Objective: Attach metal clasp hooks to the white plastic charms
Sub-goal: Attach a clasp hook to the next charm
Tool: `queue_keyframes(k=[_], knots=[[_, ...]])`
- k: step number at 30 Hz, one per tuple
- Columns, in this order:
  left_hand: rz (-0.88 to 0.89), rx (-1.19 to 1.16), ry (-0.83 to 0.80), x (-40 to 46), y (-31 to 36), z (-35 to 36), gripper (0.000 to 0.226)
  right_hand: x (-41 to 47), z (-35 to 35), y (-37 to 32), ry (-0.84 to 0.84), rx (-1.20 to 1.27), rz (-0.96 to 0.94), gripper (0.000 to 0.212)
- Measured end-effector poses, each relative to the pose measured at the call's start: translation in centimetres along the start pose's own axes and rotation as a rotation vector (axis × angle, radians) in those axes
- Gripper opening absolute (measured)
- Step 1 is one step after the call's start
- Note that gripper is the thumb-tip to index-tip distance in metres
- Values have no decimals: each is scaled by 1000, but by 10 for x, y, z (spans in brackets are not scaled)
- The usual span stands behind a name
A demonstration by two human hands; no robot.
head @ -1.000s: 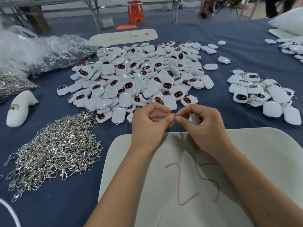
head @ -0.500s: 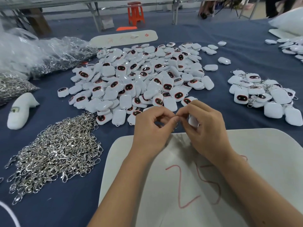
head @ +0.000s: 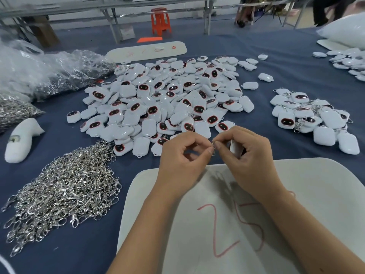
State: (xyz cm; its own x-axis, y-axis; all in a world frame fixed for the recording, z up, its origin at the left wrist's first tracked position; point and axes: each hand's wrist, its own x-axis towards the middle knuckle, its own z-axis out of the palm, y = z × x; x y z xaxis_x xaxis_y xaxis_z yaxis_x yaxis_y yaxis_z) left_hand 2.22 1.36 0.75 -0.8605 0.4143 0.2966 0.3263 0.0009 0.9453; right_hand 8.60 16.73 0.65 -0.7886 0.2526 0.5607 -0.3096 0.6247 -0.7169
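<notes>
Left hand (head: 182,155) and right hand (head: 244,153) still meet fingertip to fingertip, pinching hook (head: 213,148); right also grips charm (head: 234,146) (mostly hidden). Both sit slightly higher than 0.5 s ago.

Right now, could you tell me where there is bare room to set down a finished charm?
Bare blue cloth lies between the big charm pile and the finished pile, and the white board near you is mostly bare. The left is crowded by the clasp heap.
</notes>
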Motion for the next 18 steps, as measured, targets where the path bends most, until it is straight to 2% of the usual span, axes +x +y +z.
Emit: queue_keyframes(k=[4, 9, 12, 15, 18], knots=[[9, 12, -28, 0, 0, 1, 11, 1, 2, 2, 1, -46, -49, 14], [-56, 59, 9, 2, -4, 1, 14, 0, 2, 8, -20, -29, 76, 11], [-63, 118, 107, 4, -5, -2, 17, 2, -1, 11, 0, -98, 127, 12], [-120, 106, 249, 7, -9, -6, 15, 3, -4, 15, -175, -303, 141, 15], [-212, 49, 338, 9, -12, -9, 12, 4, -4, 13, -362, -427, 138, 2]])
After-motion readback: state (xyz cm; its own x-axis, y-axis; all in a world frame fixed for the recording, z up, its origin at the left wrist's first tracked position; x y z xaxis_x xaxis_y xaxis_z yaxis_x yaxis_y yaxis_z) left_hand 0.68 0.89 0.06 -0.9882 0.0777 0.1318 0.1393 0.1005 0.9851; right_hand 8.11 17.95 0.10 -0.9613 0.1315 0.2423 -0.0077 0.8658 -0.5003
